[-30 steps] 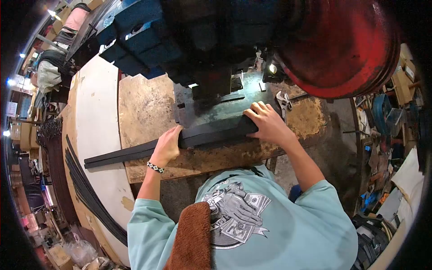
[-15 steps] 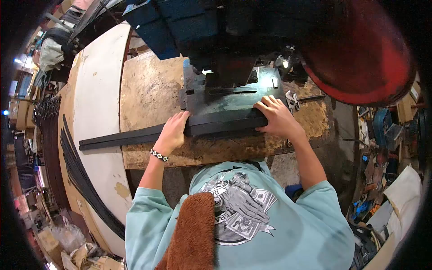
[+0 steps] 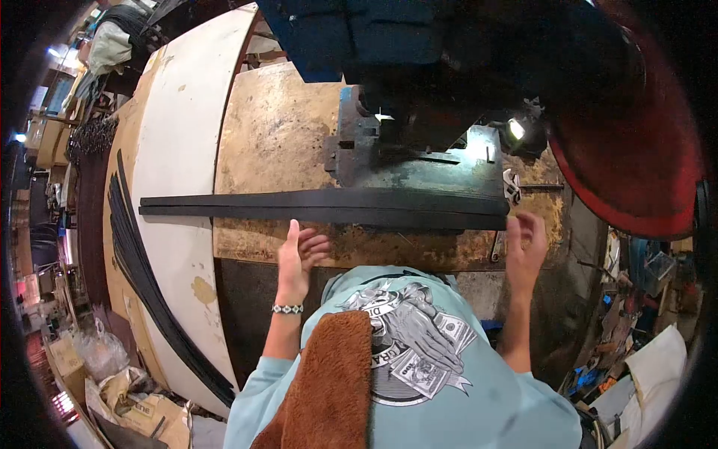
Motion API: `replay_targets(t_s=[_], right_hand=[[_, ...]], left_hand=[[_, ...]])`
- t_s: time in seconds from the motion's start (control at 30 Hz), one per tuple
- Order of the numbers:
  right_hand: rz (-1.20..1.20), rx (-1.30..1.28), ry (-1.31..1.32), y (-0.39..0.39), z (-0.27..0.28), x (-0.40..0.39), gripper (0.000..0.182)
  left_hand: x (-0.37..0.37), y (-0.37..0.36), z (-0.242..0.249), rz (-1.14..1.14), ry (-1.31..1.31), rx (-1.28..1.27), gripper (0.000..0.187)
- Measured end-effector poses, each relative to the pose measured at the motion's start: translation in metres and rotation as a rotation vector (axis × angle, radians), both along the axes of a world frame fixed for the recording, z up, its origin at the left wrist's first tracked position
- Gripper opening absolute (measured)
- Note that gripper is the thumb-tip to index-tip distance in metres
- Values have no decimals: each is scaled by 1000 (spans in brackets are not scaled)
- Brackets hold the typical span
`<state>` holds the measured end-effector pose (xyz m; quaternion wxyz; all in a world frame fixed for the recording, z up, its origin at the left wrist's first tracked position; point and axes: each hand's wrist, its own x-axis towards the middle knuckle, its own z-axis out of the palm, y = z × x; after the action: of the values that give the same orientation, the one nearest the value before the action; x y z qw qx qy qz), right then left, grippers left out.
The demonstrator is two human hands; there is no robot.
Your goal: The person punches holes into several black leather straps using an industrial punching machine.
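Observation:
Two long black leather-like strips lie side by side across the machine's metal plate and over the worn wooden table, their narrower left ends reaching onto a white board. My left hand is just below the strips' lower edge, thumb up and fingers apart, holding nothing. At the strips' right end is my right hand, its thumb and fingers apart and the fingertips close by the corner. A thin dark seam runs between the two strips.
A dark blue machine head with a lit lamp overhangs the plate. To its right hangs a big red rounded part. An adjustable wrench lies by the plate. More black strips curve along the white board. A brown cloth hangs on my front.
Both hands have let go of the strips: the left dropped below their edge, the right moved right to their end. The strips now lie straighter and more level, and the view has shifted.

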<state>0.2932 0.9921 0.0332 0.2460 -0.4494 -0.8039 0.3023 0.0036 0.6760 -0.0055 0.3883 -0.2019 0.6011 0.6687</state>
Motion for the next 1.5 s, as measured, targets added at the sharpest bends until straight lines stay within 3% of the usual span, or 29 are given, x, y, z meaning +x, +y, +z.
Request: replay_targets(t_s=[0.03,0.07,0.13,0.17,0.2,0.27,0.37,0.43,0.6,0.77,0.87,0.97,1.07,1.2,1.3,1.37,1.43,1.5], right_hand=[[-101,-187,52,-4,-7,8,47],[-216,-369,102,-7,-14,16,43],[-281,-421,220,-19,-27,9,40],[-318,-524,268,-22,-32,8,49],[-380,-570,359,-25,-30,2,47],[-495,-669,541,-27,-28,-8,43],[-378,-958,672,-13,-50,2,44],[-419,-902,629,-7,-64,3,44],[-413,-893,598,-4,-73,8,41],[-406,-771,398,-9,-46,0,43],[-336,-678,318,-14,-39,5,48],[-336,-705,348,-28,-21,6,48],[-336,-842,414,-41,-54,35,48],[-335,-1116,585,-54,-47,48,41],[-315,-1095,630,-53,-61,57,38],[-341,-1037,556,-52,-76,59,38],[-339,-889,378,-48,-123,68,44],[-343,-724,142,-51,-114,57,51]], left_hand=[[4,3,-18,203,-198,131,53],[2,8,-26,233,-210,310,51],[-5,20,-44,288,-258,676,48],[-21,2,-89,267,-239,833,45],[-19,24,-60,351,-141,708,39],[-30,12,-89,290,-123,714,33],[-44,1,-98,243,-128,632,30],[-40,9,-74,258,-60,420,30],[-37,3,-49,221,-50,331,31],[-38,-5,-34,145,-22,296,33],[-26,0,-1,145,-49,297,40],[-9,-14,6,125,-84,286,37],[1,-28,-20,80,-105,259,36],[16,-26,-71,142,-172,363,33],[18,-28,-87,162,-207,447,33],[19,-29,-91,121,-168,404,38],[14,-24,-77,-4,-109,132,46],[0,-22,-61,-150,-76,-81,61]])
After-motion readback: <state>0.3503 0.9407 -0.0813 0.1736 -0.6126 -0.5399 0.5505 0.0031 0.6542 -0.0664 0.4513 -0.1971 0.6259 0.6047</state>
